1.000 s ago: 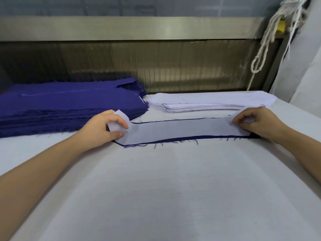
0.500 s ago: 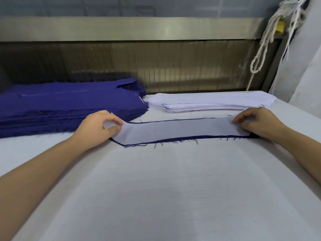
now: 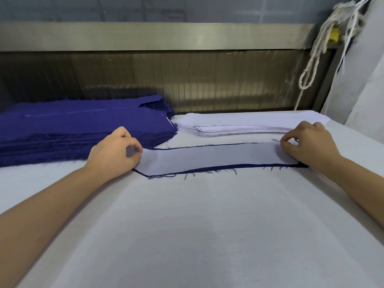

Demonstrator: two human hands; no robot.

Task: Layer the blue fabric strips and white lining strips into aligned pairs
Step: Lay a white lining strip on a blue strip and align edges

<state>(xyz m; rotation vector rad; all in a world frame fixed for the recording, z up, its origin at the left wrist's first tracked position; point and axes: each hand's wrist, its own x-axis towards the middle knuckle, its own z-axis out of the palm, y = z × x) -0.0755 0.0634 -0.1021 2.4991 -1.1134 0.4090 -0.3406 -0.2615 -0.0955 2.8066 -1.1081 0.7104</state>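
Lowered since one second ago, the left end of the white lining strip (image 3: 207, 157) no longer curls upward; it lies flat. The strip rests on the blue fabric strip (image 3: 218, 167), whose frayed edge shows along the near and far sides. The pair lies across the bench (image 3: 197, 225), just in front of both stacks.

Left hand (image 3: 113, 150): grip closed, thumb and forefinger pinching the lining's left end. Right hand (image 3: 307, 145): grip closed, curled fingertips pinching the lining's right end.

The blue strip stack (image 3: 83, 125) sits at far left; the white lining stack (image 3: 239, 124) sits beside it. A rope (image 3: 311, 65) hangs at upper right.
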